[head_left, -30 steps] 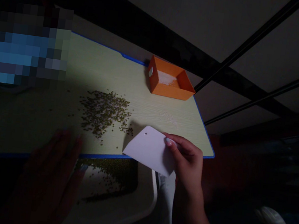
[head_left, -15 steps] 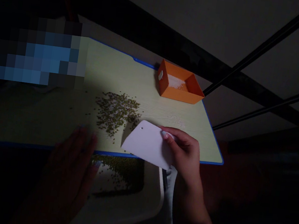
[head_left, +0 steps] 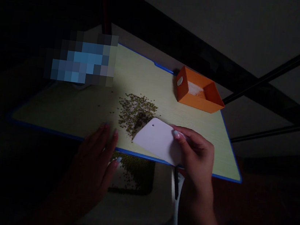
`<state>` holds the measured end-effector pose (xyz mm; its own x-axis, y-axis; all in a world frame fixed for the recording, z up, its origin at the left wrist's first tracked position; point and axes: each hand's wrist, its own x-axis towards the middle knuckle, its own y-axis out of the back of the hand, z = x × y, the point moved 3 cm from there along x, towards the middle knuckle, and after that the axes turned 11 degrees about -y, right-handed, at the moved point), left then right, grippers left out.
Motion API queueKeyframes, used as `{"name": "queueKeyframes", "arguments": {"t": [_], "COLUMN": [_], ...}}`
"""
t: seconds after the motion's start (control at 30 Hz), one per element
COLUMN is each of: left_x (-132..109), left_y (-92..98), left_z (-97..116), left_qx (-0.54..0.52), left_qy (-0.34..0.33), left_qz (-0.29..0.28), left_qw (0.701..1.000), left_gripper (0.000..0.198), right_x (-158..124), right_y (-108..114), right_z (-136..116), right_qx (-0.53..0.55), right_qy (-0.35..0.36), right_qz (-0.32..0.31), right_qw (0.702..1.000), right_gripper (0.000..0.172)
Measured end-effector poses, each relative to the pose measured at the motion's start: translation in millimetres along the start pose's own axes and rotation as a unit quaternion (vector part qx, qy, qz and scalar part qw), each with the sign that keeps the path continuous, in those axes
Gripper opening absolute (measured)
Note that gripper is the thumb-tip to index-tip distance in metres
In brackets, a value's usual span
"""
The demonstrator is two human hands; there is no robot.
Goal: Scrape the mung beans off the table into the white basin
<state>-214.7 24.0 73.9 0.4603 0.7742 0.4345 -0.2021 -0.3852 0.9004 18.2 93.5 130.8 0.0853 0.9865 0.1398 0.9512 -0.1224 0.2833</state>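
Head view shows two hands, one scraper.

A pale green tabletop with blue edging is carrying a loose spread of small greenish seeds, a few straying to the left. An open orange box is standing by the far right corner, while a pixelated bluish patch is hiding the far left part.

An orange box with a round white fitting stands on the counter, holding white grains; beyond it is a pale wall.
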Motion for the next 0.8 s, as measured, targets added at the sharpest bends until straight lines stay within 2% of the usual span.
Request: {"name": "queueKeyframes", "arguments": {"t": [0.27, 0.47, 0.53, 0.7, 0.8], "left_x": [1.1, 2.9, 3.2, 3.2, 2.9], "left_y": [0.9, 2.5, 2.2, -0.4, -0.5], "left_z": [-0.5, 0.1, 0.0, -1.4, -2.1], "left_qx": [0.001, 0.005, 0.007, 0.006, 0.008], "left_qy": [-0.004, -0.004, -0.004, -0.004, -0.007], "left_qz": [0.013, 0.015, 0.018, 0.018, 0.017], "left_qw": [1.0, 1.0, 1.0, 1.0, 1.0], "left_gripper": [0.058, 0.058, 0.059, 0.062, 0.062], "right_x": [0.2, -1.7, -4.0, -8.8, -7.6], "right_y": [0.0, 5.5, 9.0, 10.5, 2.4], "right_z": [-0.3, -3.9, -5.2, -6.1, -7.5], "right_qx": [-0.017, -0.005, -0.007, -0.011, -0.021], "right_qy": [0.012, 0.026, 0.035, 0.05, 0.057], "right_qz": [-0.024, -0.084, -0.078, -0.018, -0.037], "right_qw": [1.0, 0.996, 0.996, 0.999, 0.997], "right_gripper": [0.02, 0.024, 0.025, 0.025, 0.024]}}
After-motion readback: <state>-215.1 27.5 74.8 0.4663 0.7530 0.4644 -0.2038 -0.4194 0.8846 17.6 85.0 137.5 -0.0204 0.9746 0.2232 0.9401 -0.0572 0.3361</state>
